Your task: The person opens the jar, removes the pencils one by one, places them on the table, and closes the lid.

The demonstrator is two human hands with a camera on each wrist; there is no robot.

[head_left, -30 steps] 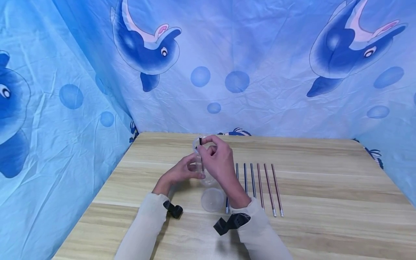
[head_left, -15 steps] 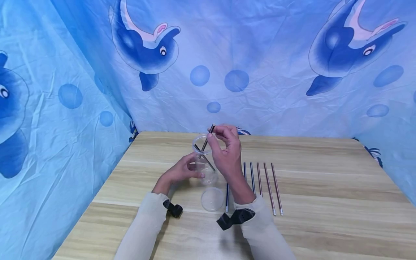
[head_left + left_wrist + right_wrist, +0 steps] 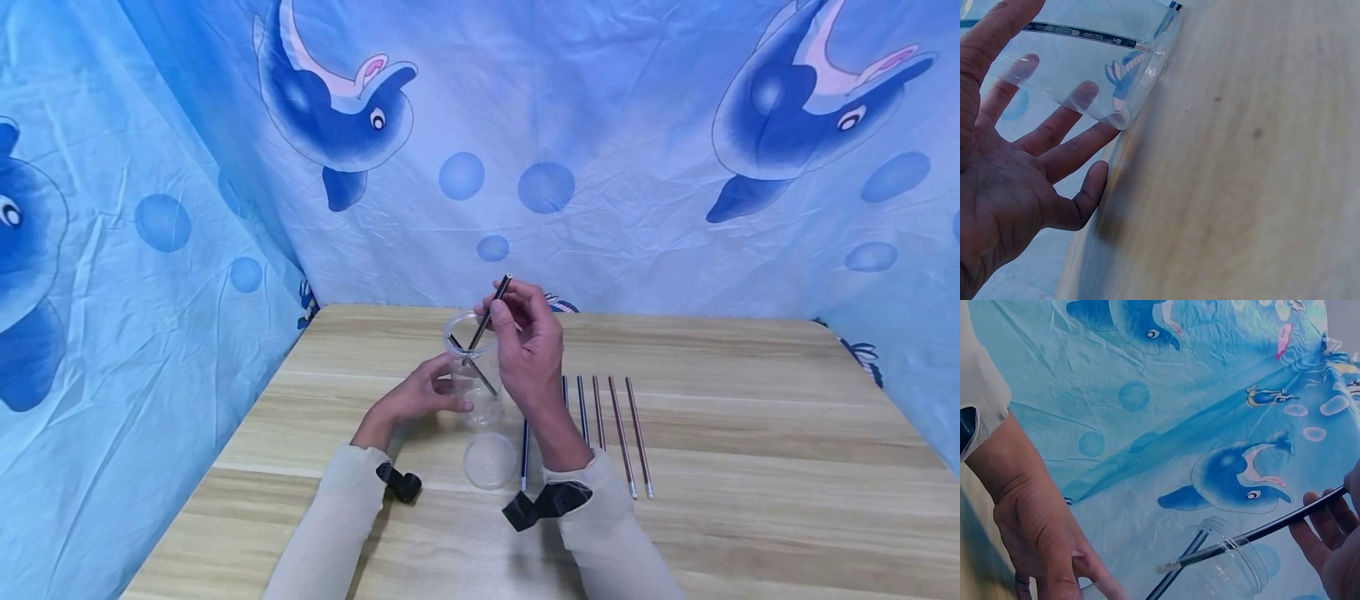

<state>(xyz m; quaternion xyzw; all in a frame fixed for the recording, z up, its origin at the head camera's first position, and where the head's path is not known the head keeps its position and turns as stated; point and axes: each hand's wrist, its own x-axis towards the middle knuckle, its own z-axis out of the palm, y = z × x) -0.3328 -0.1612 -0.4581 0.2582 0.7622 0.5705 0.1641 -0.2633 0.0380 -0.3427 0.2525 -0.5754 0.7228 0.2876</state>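
A clear plastic jar (image 3: 487,410) stands upright on the table, its mouth uncovered. My left hand (image 3: 414,395) holds it from the left side, thumb on the near wall and fingers spread behind it. Inside, one dark pencil (image 3: 482,379) leans across the jar; its printed side shows through the wall in the left wrist view. My right hand (image 3: 529,350) pinches a second dark pencil (image 3: 1291,517) by its upper part. That pencil slants, with its eraser end inside the jar's mouth, crossing over the leaning one in the right wrist view.
A round clear lid (image 3: 490,461) lies on the wooden table (image 3: 750,450) in front of the jar. Right of it are several pencils in a row, blue ones (image 3: 524,458) partly behind my right arm, then reddish ones (image 3: 637,433). A blue dolphin-print cloth (image 3: 622,250) hangs behind.
My right hand has moved up and to the right from over the jar's mouth, and the pencil in it now tilts to the right. The left hand stays on the jar.
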